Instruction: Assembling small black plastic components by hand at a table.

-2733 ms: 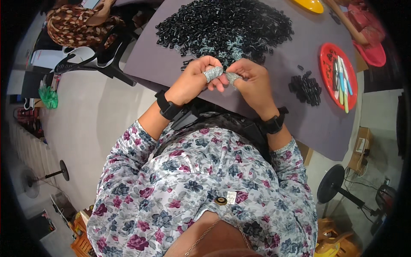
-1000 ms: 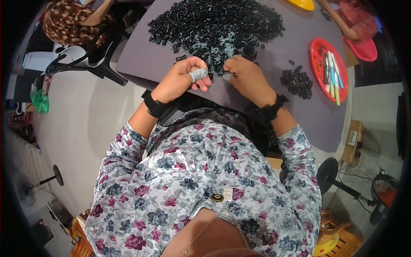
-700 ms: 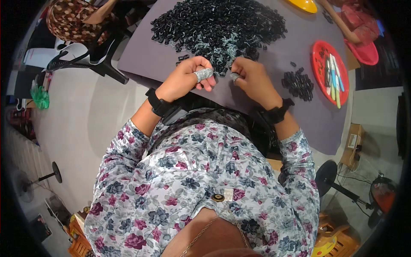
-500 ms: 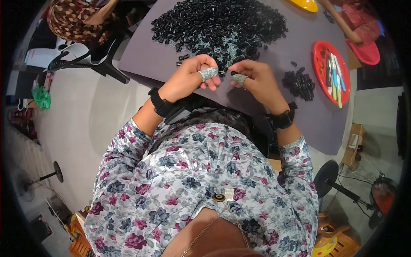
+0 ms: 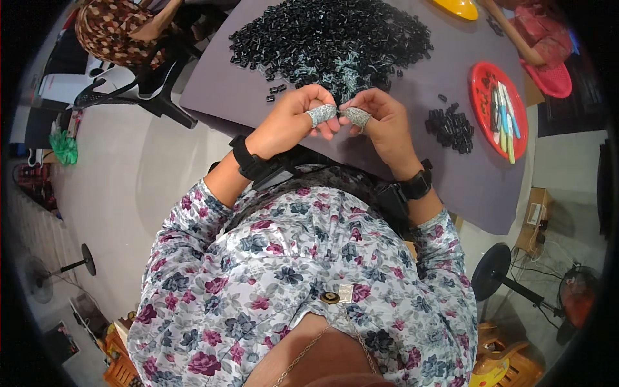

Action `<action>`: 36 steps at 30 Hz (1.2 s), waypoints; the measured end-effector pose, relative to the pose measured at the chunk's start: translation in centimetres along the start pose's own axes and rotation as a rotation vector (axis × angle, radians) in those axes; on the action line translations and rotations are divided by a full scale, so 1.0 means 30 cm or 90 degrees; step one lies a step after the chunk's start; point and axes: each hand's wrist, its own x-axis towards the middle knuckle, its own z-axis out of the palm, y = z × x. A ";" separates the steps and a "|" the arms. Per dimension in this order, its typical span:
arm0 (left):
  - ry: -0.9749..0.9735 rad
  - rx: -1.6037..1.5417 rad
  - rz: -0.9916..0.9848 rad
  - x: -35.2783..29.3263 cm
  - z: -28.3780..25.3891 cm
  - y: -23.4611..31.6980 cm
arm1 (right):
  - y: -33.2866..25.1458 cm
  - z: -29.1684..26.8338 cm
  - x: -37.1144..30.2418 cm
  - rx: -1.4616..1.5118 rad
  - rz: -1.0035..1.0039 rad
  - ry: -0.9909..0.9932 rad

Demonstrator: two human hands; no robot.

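Observation:
My left hand (image 5: pixel 303 115) and my right hand (image 5: pixel 377 117) meet above the table's near edge, fingertips almost touching. Both are closed in a pinch, with grey patterned wrapping around each thumb. Between the fingertips shows a small black piece (image 5: pixel 340 112), mostly covered by the fingers; its exact shape is too small to make out. Just beyond my hands spreads a large heap of small black pieces (image 5: pixel 329 42). Paler, greyish-clear pieces (image 5: pixel 347 72) lie at the heap's near side. A few loose black pieces (image 5: pixel 276 89) sit left of my fingers.
On the grey-covered table (image 5: pixel 477 187), a smaller pile of black pieces (image 5: pixel 449 128) lies right of my hand. Beside it is a red tray (image 5: pixel 480 119) holding several slim-handled tools (image 5: pixel 505 122). Another person's arm (image 5: pixel 516 42) reaches in at far right; a second person (image 5: pixel 119 29) sits at far left.
My right hand has moved left, closing the gap to my left hand. The black piece seen in its pinch is now largely hidden where the fingertips meet.

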 end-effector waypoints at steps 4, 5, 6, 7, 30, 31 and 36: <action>0.012 0.001 -0.002 0.001 0.002 -0.004 | 0.011 -0.006 0.002 0.006 0.019 -0.013; 0.013 -0.004 -0.001 0.001 -0.003 -0.007 | 0.010 -0.012 0.001 0.015 0.044 -0.024; 0.014 -0.009 0.001 0.001 -0.011 -0.012 | 0.007 -0.013 0.000 0.018 0.062 -0.017; 0.015 -0.014 0.002 0.002 -0.016 -0.016 | -0.001 -0.012 -0.003 0.022 0.079 -0.010; 0.018 0.037 0.031 0.010 0.003 -0.019 | 0.016 -0.005 -0.005 -0.031 0.009 0.029; 0.016 0.035 0.032 0.010 0.002 -0.020 | 0.015 -0.005 -0.006 -0.037 0.008 0.030; 0.016 0.043 0.026 0.009 -0.002 -0.017 | 0.012 -0.007 -0.009 -0.024 0.018 0.030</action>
